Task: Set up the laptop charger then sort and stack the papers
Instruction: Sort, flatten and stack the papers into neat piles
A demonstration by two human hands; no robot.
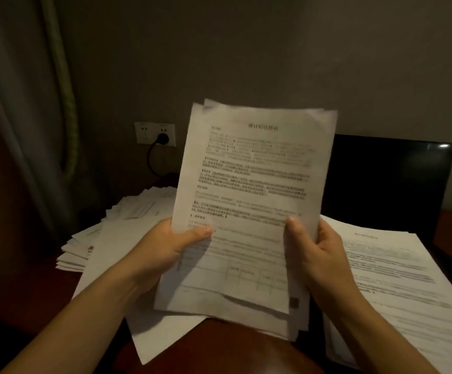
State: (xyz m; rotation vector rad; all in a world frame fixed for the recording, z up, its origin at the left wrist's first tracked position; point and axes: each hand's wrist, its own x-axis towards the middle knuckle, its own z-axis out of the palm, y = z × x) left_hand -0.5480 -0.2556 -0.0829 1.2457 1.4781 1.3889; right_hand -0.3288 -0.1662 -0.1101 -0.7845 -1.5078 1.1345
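We hold the sheaf of papers [252, 184] upright above the worktop [233, 346]. The left hand [165, 247] grips its edge at 8 o'clock, the right hand [319, 252] at 4 o'clock. The sheets look light, floppy and slippery — best pinched low on both sides.

Bare left forearm [90, 314], right forearm [376, 327]

Dark reddish-brown wooden table [241, 346]. Back left: a fanned pile of papers [141, 206]; nearer, at the left edge, a second splayed pile [77, 249]. Centre: loose overlapping sheets [152, 338] reaching toward the near edge. Right: a broad stack of printed pages [397, 279]. Back right: a black laptop [381, 179], lid raised, its base hidden by paper.
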